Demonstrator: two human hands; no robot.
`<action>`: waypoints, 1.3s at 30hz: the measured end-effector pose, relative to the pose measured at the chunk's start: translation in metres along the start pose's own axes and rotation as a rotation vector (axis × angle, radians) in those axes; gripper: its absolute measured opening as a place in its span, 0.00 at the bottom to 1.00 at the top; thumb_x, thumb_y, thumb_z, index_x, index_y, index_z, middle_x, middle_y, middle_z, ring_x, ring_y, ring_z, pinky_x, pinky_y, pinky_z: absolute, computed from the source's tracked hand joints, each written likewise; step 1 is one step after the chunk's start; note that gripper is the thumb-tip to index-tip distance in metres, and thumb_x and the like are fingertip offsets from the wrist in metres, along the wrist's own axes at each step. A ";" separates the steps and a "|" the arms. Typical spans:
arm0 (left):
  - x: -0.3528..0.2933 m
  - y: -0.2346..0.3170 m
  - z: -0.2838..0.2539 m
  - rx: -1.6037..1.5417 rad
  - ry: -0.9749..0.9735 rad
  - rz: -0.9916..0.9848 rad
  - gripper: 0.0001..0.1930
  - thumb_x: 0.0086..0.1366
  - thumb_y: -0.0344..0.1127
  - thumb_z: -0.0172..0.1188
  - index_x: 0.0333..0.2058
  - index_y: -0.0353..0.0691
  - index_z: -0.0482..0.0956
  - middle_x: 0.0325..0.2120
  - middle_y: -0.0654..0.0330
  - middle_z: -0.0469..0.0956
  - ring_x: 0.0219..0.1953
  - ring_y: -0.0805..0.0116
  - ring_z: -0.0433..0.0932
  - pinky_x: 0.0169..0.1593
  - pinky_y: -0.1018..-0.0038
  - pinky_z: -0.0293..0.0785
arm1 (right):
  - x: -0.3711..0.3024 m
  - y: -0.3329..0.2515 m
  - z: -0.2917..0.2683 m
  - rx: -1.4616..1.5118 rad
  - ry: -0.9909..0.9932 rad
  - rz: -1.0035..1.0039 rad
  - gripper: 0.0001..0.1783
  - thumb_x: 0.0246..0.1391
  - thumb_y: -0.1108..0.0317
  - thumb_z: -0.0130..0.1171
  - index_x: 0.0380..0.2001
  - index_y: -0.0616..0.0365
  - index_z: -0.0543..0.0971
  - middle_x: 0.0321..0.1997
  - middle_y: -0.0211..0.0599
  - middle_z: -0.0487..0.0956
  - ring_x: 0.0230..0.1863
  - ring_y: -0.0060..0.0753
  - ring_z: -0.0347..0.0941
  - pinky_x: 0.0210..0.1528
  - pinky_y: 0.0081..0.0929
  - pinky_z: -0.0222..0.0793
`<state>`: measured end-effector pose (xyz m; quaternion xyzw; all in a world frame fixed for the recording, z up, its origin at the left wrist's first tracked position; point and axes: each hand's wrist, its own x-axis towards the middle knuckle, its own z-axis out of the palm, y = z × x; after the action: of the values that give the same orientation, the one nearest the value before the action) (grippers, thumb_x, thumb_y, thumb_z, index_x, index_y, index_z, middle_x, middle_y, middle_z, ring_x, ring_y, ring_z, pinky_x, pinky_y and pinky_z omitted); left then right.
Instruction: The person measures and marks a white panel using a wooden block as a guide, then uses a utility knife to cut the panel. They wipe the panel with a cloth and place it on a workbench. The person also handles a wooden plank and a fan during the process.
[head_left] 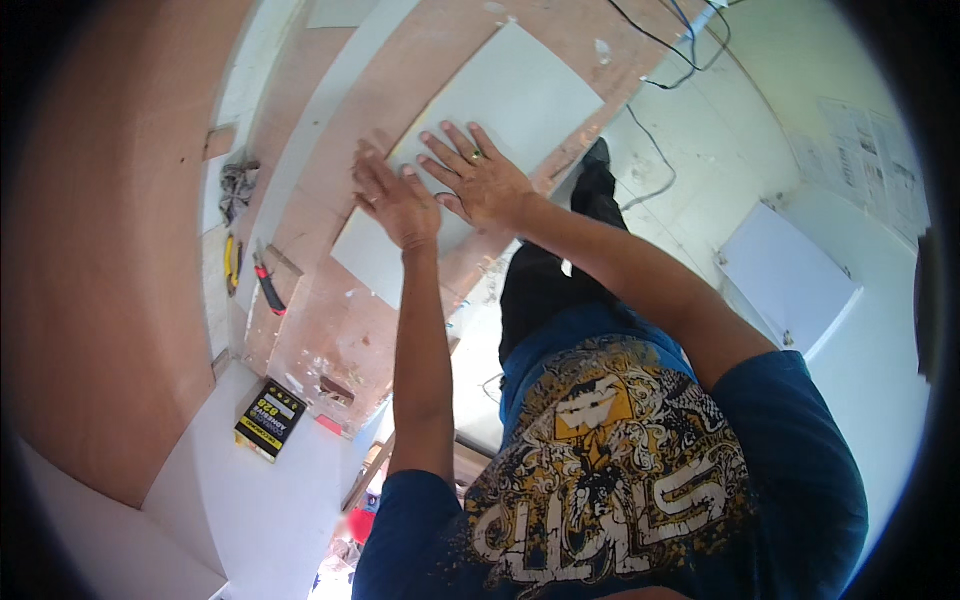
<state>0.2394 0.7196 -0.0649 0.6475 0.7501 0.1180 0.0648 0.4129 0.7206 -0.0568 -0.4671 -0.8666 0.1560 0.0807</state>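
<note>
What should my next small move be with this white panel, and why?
I'd probably bring your left hand slightly right, so its fingers sit within the white rectangular panel. In this view, those blurred fingers reach past the panel's left edge, over the wooden work surface, while your right hand is spread flat well inside it.

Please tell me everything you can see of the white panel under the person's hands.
The white panel is a flat, thin-looking rectangle, perhaps laminated board, with a yellowish-brown strip along its left long edge. It lies flat and slanted on the pinkish-brown work surface. The right hand rests palm-down across its middle; the blurred left hand is at its left edge, contact unclear. The left forearm hides part of its near end.
</note>
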 end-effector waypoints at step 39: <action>-0.177 -0.142 -0.032 0.194 0.022 -1.067 0.43 0.71 0.64 0.48 0.76 0.44 0.49 0.76 0.39 0.40 0.76 0.29 0.35 0.71 0.28 0.34 | -0.020 0.132 -0.049 -0.339 -0.113 0.088 0.39 0.71 0.39 0.38 0.79 0.40 0.50 0.85 0.40 0.40 0.83 0.56 0.36 0.78 0.68 0.32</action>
<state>0.1229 0.5233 -0.0808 0.1783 0.9828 0.0058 0.0477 0.5410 0.7815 -0.0565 -0.5018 -0.8625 0.0371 -0.0546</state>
